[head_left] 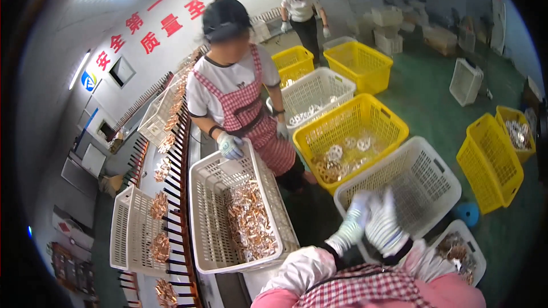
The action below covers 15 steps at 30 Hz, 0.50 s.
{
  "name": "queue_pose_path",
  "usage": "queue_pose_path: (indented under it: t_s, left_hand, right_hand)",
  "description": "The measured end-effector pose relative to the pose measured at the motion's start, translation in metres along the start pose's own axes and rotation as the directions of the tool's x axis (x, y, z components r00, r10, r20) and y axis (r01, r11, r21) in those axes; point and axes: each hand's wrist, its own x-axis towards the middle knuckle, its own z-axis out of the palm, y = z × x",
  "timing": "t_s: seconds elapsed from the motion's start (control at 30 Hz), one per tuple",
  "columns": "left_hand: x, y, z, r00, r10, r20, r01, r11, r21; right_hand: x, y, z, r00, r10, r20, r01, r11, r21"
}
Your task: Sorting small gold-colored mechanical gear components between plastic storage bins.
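A person's gloved left hand [351, 223] and right hand [385, 225] are close together before a white basket [423, 165], fingers too blurred to tell whether they hold anything; careless brushing against its slots could snag them.

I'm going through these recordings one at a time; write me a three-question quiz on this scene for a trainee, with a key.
1. True or false: the nearer co-worker has a gloved hand on the white basket of copper-coloured pieces.

2. The gloves on the wearer's left hand and right hand are:
A) plain black
B) pale with stripes
C) solid red

3. What lies in the yellow basket just beyond the white basket behind the wearer's hands?

Key:
1. True.
2. B.
3. Pale parts, several of them round.
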Motion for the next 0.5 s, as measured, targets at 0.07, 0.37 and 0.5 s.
queue_pose_path:
  t_s: [0.07, 0.37, 0.5]
  left_hand:
    - [-0.021, -0.026, -0.008, 0.932, -0.341, 0.125, 0.337, 0.940, 0.059]
    - [-0.258, -0.169, -0.071, 0.480, -0.719, 0.503, 0.659, 0.674, 0.334]
    - [-0.275, -0.181, -0.085, 0.434, -0.735, 0.520, 0.682, 0.646, 0.343]
  right_hand:
    - [0.001, -0.029, 0.022, 0.972, -0.232, -0.046, 0.228, 0.971, -0.076]
    - [-0.134, -0.034, -0.180, 0.678, 0.294, -0.674, -0.492, -0.500, -0.712]
    - [-0.150, -0.028, -0.186, 0.674, 0.313, -0.669, -0.544, -0.402, -0.736]
